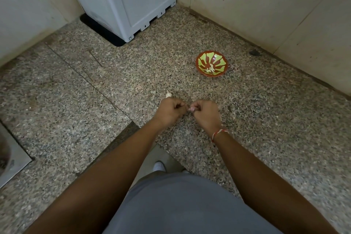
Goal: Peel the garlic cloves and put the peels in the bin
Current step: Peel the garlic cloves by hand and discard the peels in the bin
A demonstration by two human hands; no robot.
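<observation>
Hands (pixel 187 110) w/ garlic clove (pixel 191 108)

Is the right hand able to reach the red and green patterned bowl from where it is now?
Probably yes. The red and green patterned bowl sits on the speckled granite counter, beyond the right hand, with bare counter between them. However, that hand pinches a small garlic clove together with the left hand.

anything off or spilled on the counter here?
Nothing spilled. One garlic piece lies loose on the granite counter just beyond the left hand, apart from the bowl, which holds a few pale bits. Both hands, left and right hand, pinch a small clove between them. No bin in view.
</observation>
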